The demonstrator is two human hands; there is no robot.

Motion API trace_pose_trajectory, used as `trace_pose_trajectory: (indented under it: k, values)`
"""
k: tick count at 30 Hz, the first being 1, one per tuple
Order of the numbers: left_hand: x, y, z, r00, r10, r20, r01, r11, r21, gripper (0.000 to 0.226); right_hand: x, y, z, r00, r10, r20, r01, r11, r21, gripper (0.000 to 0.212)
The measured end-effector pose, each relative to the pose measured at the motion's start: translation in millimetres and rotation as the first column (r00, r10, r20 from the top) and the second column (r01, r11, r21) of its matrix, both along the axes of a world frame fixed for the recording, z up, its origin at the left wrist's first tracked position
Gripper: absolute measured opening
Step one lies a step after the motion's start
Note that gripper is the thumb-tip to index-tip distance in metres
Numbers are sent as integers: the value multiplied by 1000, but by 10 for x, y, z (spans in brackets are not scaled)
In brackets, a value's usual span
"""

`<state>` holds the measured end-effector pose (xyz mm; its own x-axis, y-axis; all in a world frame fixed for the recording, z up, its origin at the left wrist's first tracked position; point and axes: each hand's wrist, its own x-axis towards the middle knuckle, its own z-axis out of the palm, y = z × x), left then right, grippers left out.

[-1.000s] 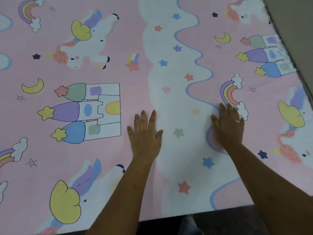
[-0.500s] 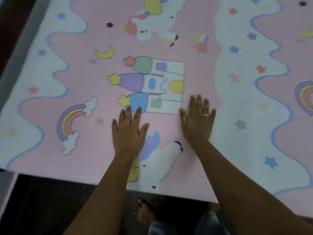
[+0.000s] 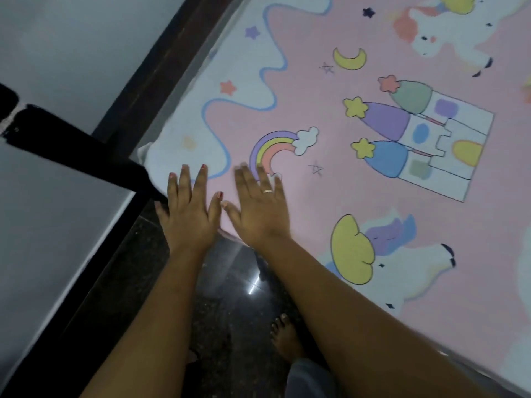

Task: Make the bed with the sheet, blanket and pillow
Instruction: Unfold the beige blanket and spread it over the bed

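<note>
A pink sheet (image 3: 339, 196) printed with unicorns, castles, rainbows and stars lies flat across the bed. My left hand (image 3: 188, 209) lies flat with straight fingers at the sheet's near left corner. My right hand (image 3: 260, 208), with a ring on one finger, lies flat beside it, fingertips on the printed rainbow. The two thumbs almost touch. No blanket or pillow is in view.
A dark wooden bed frame (image 3: 161, 70) runs along the sheet's left edge. Left of it stands a grey wall (image 3: 57, 53) with a black strip (image 3: 74, 150). Below the hands is dark polished floor (image 3: 230, 288) with my bare foot (image 3: 286, 337).
Both hands have slid left along the sheet, from the castle print to the rainbow near the left corner. The view has swung left, showing the bed frame and wall.
</note>
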<state>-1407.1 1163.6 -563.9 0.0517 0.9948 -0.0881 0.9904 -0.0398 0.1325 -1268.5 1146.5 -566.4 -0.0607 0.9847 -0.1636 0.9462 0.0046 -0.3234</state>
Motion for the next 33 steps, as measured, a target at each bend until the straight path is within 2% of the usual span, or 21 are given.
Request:
trace_pose_trajectory:
  k: [2,3,4,5,7,8,10,12,15,18,20,22,24,26,29,31,33]
  values:
    - [-156,-25,26,999,31,18,-31,999,-10,55,-140,104,67,960,243,-139,-239,970,43,59]
    - [-208,-27,45,997,65,45,-64,998,-7,54,-136,167,106,904,356,-237,-348,934,77,57]
    - [-243,-26,61,992,99,72,-100,995,4,53,-72,248,117,858,426,-287,-405,905,131,56]
    - [-264,-21,75,989,117,94,-119,993,23,53,51,342,102,857,429,-287,-381,901,208,55]
    - [-275,-20,96,989,92,117,-100,993,59,53,478,581,-27,956,228,-186,-177,951,254,50]
    - [-264,-20,94,990,67,124,-76,995,72,53,756,655,-90,992,73,-107,-49,977,208,49]
    - [-216,-25,106,984,61,164,-77,993,92,53,1203,643,-180,976,-219,5,219,975,42,54]
    - [-139,-29,130,970,96,222,-120,988,99,55,1223,526,-233,948,-302,99,301,953,29,60]
    - [1,-7,195,956,109,274,-137,987,85,58,667,366,-222,976,-179,128,176,984,31,64]
    - [184,-5,242,950,91,299,-123,988,91,57,161,155,-91,1000,0,14,-1,998,60,70]
    - [327,-3,278,946,75,315,-120,985,124,54,11,19,-3,969,206,-134,-194,976,97,63]
    - [569,-20,305,924,73,376,-137,980,147,51,112,-52,102,855,321,-407,-311,946,94,54]
    - [900,-87,327,896,62,441,-139,980,144,51,492,-168,154,779,208,-592,-157,978,138,36]
    - [1303,-220,336,894,-26,447,-37,991,131,53,1149,-377,130,811,19,-584,89,984,155,33]
    - [2015,-558,280,881,-244,405,232,970,79,56,2497,-941,44,866,-298,-401,391,905,171,40]
    - [2483,-815,249,842,-369,394,381,923,51,56,3424,-1403,31,836,-503,-220,530,843,88,48]
    - [2933,-1059,244,790,-484,377,506,861,45,55,4250,-1878,22,776,-630,-30,631,776,22,58]
